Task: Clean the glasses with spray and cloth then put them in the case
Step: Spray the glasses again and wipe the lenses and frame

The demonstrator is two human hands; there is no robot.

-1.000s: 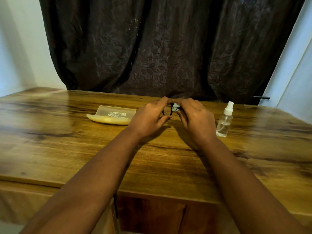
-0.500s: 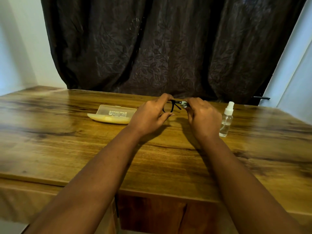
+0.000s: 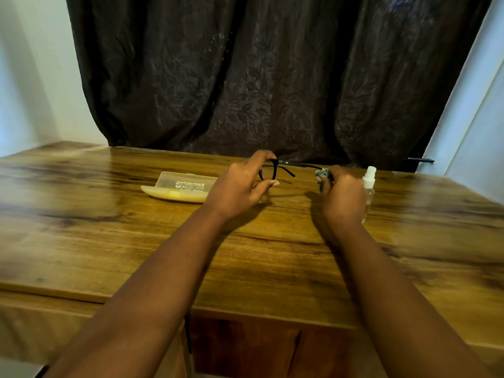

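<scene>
My left hand (image 3: 240, 186) pinches the front of the black glasses (image 3: 275, 169) just above the wooden table. One temple arm stretches right to my right hand (image 3: 341, 197). That hand holds a small crumpled grey cloth (image 3: 321, 173) wrapped around the tip of the temple arm. The translucent yellow case (image 3: 180, 186) lies shut on the table, left of my left hand. A clear spray bottle (image 3: 368, 186) with a white nozzle stands just right of my right hand, partly hidden by it.
The wooden table (image 3: 136, 241) runs wide to both sides, with its front edge close to me. A dark curtain (image 3: 272, 77) hangs behind its far edge. Pale walls stand at left and right.
My right hand has slid the cloth rightwards along the temple arm, from beside the lens out to the arm's tip. My hands are now farther apart. The left hand kept its hold.
</scene>
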